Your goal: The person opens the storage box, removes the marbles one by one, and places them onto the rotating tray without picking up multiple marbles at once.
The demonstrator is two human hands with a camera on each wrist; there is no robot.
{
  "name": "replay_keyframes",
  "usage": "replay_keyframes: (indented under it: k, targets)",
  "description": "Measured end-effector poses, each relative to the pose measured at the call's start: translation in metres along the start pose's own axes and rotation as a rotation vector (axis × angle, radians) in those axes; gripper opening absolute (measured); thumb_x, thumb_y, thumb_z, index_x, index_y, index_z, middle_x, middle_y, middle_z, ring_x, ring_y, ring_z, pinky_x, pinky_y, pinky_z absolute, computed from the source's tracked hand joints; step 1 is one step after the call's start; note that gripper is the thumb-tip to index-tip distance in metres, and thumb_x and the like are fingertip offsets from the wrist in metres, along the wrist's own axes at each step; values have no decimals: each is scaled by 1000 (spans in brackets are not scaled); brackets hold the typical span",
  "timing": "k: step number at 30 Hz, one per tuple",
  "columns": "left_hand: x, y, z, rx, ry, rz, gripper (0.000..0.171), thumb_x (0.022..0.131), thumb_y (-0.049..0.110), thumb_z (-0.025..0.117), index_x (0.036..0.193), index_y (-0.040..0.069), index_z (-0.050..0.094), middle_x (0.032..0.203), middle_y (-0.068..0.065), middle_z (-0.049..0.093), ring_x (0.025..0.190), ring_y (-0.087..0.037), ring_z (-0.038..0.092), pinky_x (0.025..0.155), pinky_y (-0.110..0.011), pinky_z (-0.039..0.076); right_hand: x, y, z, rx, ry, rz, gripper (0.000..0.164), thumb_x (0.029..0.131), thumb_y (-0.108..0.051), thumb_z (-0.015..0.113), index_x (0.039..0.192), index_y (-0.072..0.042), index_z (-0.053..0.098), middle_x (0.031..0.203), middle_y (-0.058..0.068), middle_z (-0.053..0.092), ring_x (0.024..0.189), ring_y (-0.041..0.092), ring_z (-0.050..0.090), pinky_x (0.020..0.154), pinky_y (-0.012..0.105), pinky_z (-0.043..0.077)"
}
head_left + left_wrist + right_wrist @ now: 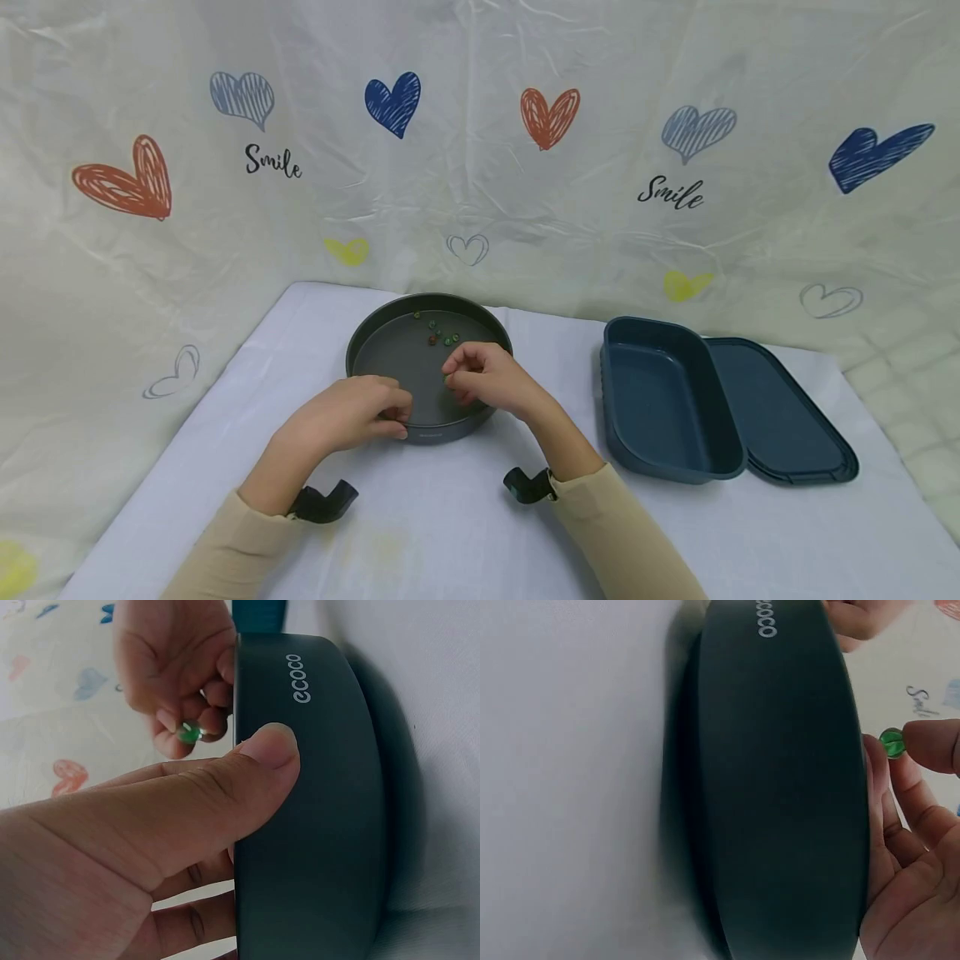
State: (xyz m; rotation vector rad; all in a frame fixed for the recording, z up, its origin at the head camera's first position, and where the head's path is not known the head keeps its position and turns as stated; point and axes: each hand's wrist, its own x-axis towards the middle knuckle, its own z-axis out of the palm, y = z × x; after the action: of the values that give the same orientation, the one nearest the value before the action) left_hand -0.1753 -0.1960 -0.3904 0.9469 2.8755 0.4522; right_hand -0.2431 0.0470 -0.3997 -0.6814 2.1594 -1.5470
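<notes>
A round dark grey tray [397,358] stands on the white-covered table, "ecoco" printed on its outer wall. My left hand [360,408] grips its near-left rim, with the thumb [266,750] on the outer wall and the fingers reaching inside. Over the tray's right side, my right hand [491,379] pinches a green glass marble [892,742] between thumb and fingertips. That marble is mostly covered by the fingers in the head view. Several small marbles [447,341], mostly green with a reddish one [432,340], lie in the far half of the tray.
To the right stands a dark blue rectangular box [660,400] with no lid on it. A matching flat lid [780,408] lies against its right side. Behind the table hangs a pale sheet [465,192] printed with hearts.
</notes>
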Motion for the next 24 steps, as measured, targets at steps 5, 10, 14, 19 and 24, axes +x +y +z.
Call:
replay_keyframes:
  k: [5,10,14,19,24]
  targets:
    - [0,1,0,-1,1,1,27,84,28,81,75,28,55,75,14,47,69,-4,45,62,-24,40,6,1,5,-69,-5,10,12,90,-10,63,100,-4,66,82,8,64,69,20,64,67,36,57]
    - [0,1,0,-7,1,2,27,84,27,81,76,28,55,75,14,47,69,-4,45,62,-24,40,12,-1,8,-263,-35,65,9,91,-14,63,97,-10,68,81,4,68,67,16,66,65,32,56]
    - [0,0,1,-11,-5,3,26,84,28,80,76,28,56,75,14,48,69,-5,45,62,-24,41,16,-2,11,-439,-93,83,7,91,-14,63,93,-13,69,76,-1,68,66,13,64,62,29,52]
    - [-1,0,2,-11,-5,6,26,84,27,81,76,28,56,75,15,48,69,-4,46,63,-24,41,18,-4,14,-602,-140,89,4,90,-18,66,86,-19,68,76,-6,65,68,11,58,64,28,48]
    - [-1,0,2,-10,1,8,25,83,27,81,77,28,56,76,15,49,70,-4,46,64,-24,41,20,-7,16,-691,-175,104,9,90,-19,67,82,-22,67,73,-7,64,67,10,55,63,28,45]
